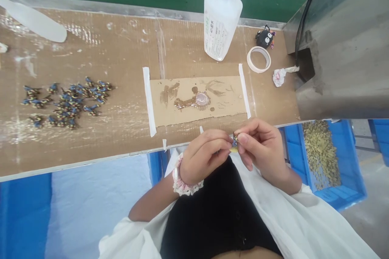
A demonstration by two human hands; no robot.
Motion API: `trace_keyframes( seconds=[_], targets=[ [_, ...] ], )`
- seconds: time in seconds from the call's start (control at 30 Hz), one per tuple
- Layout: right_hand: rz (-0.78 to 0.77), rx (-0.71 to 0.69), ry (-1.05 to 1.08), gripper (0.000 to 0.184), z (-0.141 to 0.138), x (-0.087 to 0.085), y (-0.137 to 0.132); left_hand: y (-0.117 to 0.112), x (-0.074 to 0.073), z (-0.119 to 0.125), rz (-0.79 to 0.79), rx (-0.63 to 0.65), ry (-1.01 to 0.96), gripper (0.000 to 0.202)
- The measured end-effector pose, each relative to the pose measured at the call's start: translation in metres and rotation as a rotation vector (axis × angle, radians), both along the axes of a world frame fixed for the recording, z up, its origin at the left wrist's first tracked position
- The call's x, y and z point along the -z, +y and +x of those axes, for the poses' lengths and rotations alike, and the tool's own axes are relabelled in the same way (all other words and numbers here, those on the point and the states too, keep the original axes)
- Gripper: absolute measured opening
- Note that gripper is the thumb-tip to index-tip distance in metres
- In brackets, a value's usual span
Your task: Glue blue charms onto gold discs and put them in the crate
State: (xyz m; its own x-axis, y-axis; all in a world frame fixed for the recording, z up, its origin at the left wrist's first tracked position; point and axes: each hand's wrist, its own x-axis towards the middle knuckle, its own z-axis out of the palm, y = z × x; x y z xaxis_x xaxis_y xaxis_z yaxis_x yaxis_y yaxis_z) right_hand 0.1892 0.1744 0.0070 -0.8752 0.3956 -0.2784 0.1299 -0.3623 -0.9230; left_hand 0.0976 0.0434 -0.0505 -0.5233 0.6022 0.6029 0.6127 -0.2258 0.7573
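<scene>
The left hand (208, 153) and the right hand (263, 149) are facing each other closely, each closed in a pinch.

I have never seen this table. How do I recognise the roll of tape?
Find the big metal box at the picture's right. Left of it, on the brown table, below a black toy, lies the roll of tape: the only white ring, open in its middle.

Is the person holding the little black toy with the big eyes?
No, the black toy sits on the bench beside the tape roll, while the left hand and right hand hold a small bluish piece.
</scene>
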Motion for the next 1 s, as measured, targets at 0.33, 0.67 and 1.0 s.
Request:
trace_keyframes(
  seconds=[0.33, 0.67, 1.0],
  targets=[
    [0.043, 0.008, 0.067, 0.006, 0.004, 0.0, -0.002, -0.002, 0.0, -0.003, -0.01, 0.054, 0.04, 0.015],
    [0.098, -0.087, 0.057, 0.01, 0.008, -0.004, -0.004, -0.008, 0.0, -0.004, 0.023, 0.156, 0.016, 0.01],
    [0.928, -0.211, 0.371, 0.021, 0.012, 0.001, 0.006, -0.014, -0.007, -0.005, -0.007, 0.11, 0.011, 0.008]
  ],
)
